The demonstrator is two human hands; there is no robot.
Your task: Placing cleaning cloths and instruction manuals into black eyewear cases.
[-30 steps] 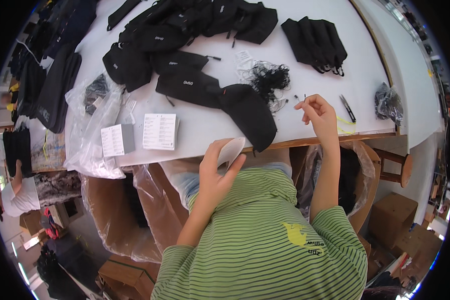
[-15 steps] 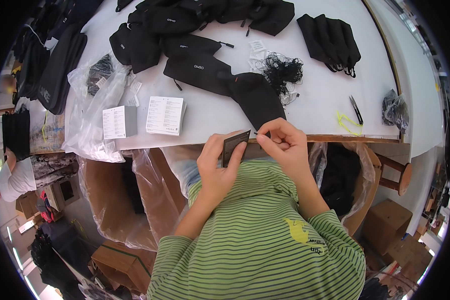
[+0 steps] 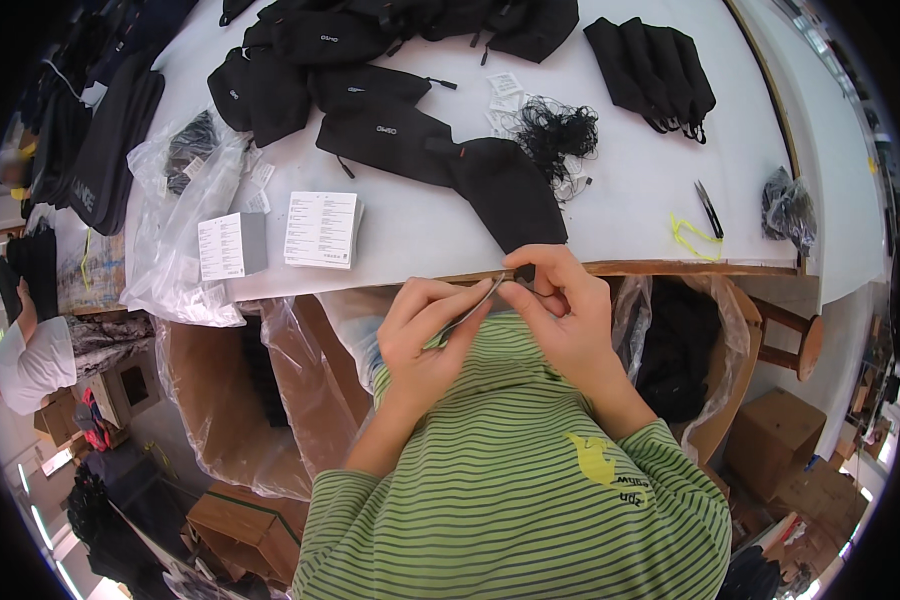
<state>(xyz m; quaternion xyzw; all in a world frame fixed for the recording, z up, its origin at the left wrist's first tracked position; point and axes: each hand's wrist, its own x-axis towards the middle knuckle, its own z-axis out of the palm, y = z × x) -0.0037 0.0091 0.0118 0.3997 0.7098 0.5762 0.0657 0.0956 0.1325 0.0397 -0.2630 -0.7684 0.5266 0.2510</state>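
Observation:
My left hand pinches a thin card tag, dark on one face, now seen almost edge-on. Close against it, my right hand is closed, thumb and forefinger meeting at the card's upper edge. A small black piece shows between the right fingers; it is too small to make out fully. Both hands are just off the table's front edge. Right beyond them lies a black fabric pouch, its near end close to my right fingers. A tangle of black strings sits behind that pouch.
Two stacks of white printed cards stand at left beside a clear plastic bag. More black pouches spread across the far table. Black snips and a yellow cord lie at right. Lined cartons stand below the edge.
The card has turned from showing its dark face to nearly edge-on. My right hand has moved left, its fingertips now at the card's edge.

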